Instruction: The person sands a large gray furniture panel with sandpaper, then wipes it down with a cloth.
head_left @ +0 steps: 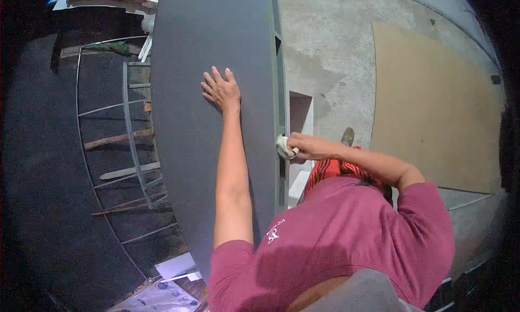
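Note:
A long dark grey panel [189, 35] runs away from me, its narrow greenish side edge [278, 84] facing right. My left hand [221, 91] lies on the panel's top face, fingers spread, holding nothing. At the right edge, my right hand [304, 147] is closed around a crumpled pale cloth [285, 148]. The cloth is against the panel's side, just below the top surface. Its far part is hidden by my fingers.
A white open box-like piece [310, 117] stands below the panel's right side. Farther right, a tan board [433, 106] lies on the concrete floor [330, 41]. Metal frames [129, 103] and wooden sticks [119, 139] are at left. Patterned sheeting [162, 298] lies at lower left.

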### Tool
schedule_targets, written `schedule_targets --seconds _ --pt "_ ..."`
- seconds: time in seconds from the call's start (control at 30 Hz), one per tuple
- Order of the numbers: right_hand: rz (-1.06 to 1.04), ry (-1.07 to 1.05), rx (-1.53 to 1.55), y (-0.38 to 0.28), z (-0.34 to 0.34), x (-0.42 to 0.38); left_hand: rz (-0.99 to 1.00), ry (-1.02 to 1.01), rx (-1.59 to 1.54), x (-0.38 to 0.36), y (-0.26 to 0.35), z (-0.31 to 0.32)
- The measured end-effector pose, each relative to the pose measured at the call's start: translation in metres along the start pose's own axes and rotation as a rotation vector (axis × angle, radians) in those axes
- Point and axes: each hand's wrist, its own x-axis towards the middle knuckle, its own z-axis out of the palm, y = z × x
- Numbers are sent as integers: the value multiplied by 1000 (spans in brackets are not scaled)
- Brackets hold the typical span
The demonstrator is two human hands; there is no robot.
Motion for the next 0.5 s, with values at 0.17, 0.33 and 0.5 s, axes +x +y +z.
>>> schedule_targets --seconds 0.17,0.33,0.5 --pt "-184 458 -283 -1 -90 69 5 46 15 6 -2 16" --pt "-241 1053 -448 17 -208 134 11 62 24 6 -3 13" --pt "-191 864 -551 76 -203 127 -103 2 46 26 8 20"
